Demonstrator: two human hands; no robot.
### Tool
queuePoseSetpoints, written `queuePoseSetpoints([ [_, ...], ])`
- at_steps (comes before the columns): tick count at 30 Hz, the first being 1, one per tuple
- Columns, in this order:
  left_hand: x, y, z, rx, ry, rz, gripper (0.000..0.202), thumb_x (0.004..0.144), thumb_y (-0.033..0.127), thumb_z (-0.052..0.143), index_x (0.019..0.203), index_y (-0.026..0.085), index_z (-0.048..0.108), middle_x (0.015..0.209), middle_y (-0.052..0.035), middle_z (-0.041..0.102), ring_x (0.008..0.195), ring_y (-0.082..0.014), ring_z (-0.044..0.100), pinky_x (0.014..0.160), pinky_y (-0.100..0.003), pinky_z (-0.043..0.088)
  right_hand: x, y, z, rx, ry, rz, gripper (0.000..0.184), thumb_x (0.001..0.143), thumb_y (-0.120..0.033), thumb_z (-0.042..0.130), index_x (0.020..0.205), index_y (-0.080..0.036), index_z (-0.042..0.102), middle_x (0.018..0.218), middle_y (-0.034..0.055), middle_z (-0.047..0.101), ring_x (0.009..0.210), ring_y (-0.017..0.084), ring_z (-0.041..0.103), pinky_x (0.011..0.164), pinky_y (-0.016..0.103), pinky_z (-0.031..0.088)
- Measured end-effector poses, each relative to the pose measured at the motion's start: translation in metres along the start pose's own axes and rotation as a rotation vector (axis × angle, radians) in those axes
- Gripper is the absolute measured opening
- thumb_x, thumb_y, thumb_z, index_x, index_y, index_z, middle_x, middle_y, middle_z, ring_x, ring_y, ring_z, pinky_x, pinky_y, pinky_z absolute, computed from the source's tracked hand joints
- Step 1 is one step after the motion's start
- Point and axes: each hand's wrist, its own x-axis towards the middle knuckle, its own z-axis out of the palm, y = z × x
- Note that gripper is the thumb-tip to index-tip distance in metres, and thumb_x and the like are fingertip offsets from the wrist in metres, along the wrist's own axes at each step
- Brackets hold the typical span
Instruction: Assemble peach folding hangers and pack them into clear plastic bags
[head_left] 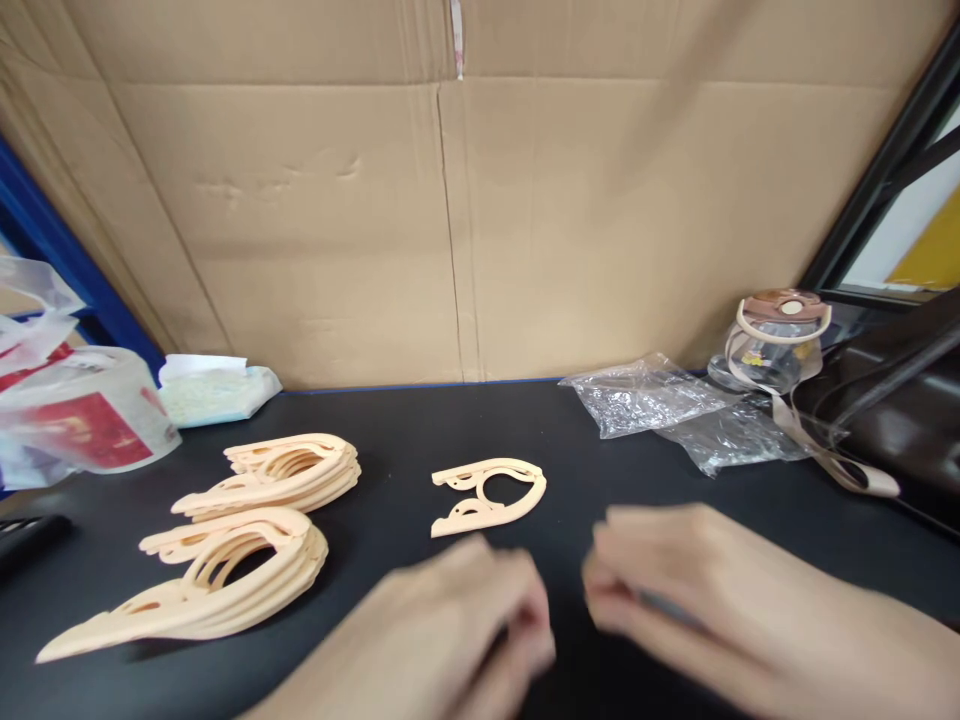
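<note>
A single peach-coloured folding hanger, folded up, lies flat on the black table just beyond my hands. My left hand is at the bottom centre, its fingers curled in a pinch and slightly blurred. Across a small gap, my right hand faces it with fingertips pressed together. Whether either hand holds something between the fingers is hidden. On the left are two stacks of the same folded hangers, a rear stack and a nearer stack.
Crumpled clear plastic bags lie at the back right, before a transparent bottle with a strap. A dark bag is at the right edge. A tissue pack and plastic-wrapped roll stand left. Cardboard walls the back.
</note>
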Motion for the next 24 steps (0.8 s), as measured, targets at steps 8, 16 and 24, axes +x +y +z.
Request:
queuePoseSetpoints([
  [8, 0.076, -0.060, -0.024, 0.071, 0.167, -0.029, 0.043, 0.094, 0.054, 0.043, 0.124, 0.023, 0.049, 0.128, -0.0084, 0.053, 0.117, -0.0248, 0.053, 0.098, -0.043, 0.045, 0.071, 0.066, 0.018, -0.191, 0.120, -0.056, 0.064, 0.083, -0.041, 0.069, 0.135, -0.016, 0.042, 0.131, 0.0123, 0.053, 0.119, 0.029, 0.049, 0.099, 0.045, 0.043],
  [16, 0.060, -0.073, -0.016, 0.202, -0.059, 0.001, 0.089, 0.076, 0.066, 0.064, 0.145, 0.019, 0.033, 0.145, -0.0156, 0.044, 0.131, -0.0336, 0.044, 0.106, -0.049, 0.038, 0.064, 0.078, 0.035, -0.030, 0.121, 0.015, 0.061, 0.089, -0.041, 0.062, 0.140, -0.018, 0.037, 0.139, 0.0107, 0.051, 0.122, 0.024, 0.049, 0.102, 0.043, 0.041],
  [24, 0.058, -0.054, -0.011, 0.322, 0.088, 0.134, 0.055, 0.082, 0.046, 0.068, 0.126, 0.021, 0.048, 0.122, -0.0068, 0.059, 0.111, -0.0252, 0.056, 0.095, -0.037, 0.047, 0.059, 0.075, 0.037, -0.100, 0.280, -0.098, 0.065, 0.088, -0.050, 0.061, 0.140, -0.022, 0.034, 0.137, 0.0117, 0.053, 0.116, 0.026, 0.053, 0.097, 0.045, 0.045],
])
